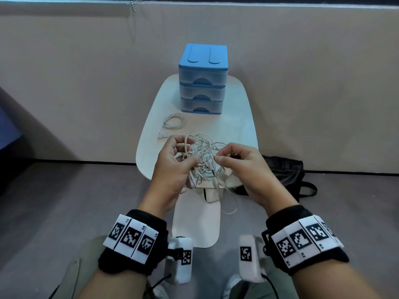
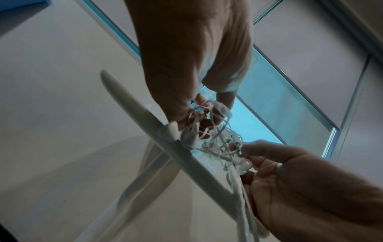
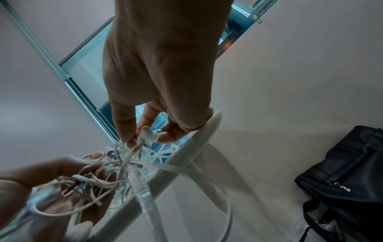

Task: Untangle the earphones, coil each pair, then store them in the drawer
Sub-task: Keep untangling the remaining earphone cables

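A tangle of white earphones [image 1: 203, 154] hangs between both hands above the near edge of the small white table [image 1: 237, 117]. My left hand [image 1: 185, 157] grips the left side of the tangle, with cords looped over its curled fingers [image 2: 209, 121]. My right hand [image 1: 222, 158] pinches a cord on the right side, and white earbuds [image 3: 148, 132] show at its fingertips. A loose loop of cord [image 1: 230, 203] dangles below the table edge. One coiled pair [image 1: 172, 123] lies on the table, left of centre. The blue three-drawer unit [image 1: 203, 78] stands at the table's far end, all drawers shut.
A black bag [image 1: 285, 171] lies on the floor to the right of the table, also seen in the right wrist view [image 3: 342, 172]. The table's white foot [image 1: 196, 223] stretches toward my knees. A beige wall runs behind the table.
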{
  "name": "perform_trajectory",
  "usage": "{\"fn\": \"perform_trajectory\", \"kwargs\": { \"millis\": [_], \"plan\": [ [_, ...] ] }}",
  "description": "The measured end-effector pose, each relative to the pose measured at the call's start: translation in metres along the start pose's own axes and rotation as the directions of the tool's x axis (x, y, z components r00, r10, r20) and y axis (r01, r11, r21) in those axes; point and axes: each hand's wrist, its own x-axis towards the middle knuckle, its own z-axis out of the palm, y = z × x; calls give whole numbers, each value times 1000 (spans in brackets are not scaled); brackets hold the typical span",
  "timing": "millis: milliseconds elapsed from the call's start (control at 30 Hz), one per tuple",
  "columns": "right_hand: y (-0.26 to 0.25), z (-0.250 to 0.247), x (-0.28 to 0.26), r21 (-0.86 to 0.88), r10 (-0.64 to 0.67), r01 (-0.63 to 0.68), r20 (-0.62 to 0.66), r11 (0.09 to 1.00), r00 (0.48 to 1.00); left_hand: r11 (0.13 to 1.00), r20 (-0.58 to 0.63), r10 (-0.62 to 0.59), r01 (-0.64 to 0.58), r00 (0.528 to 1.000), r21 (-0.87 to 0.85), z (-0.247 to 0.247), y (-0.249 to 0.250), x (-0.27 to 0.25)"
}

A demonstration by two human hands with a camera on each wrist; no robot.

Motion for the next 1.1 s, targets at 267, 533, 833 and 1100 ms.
{"fn": "perform_trajectory", "kwargs": {
  "millis": [267,533,833,1100],
  "plan": [
    [6,7,5,-158,-14,12,-10,987,1000,987,-54,18,-10,998,157,3,-1,5],
    [10,15,7,-227,-21,1,-87,974,996,988,29,24,-28,999,153,5,-4,2],
    [5,14,5,-221,4,-22,-84,975,996,993,20,-16,13,1000,120,10,5,2],
    [-30,-4,16,-333,-159,98,-160,938,974,964,60,35,-49,998,261,8,11,6]
  ]
}}
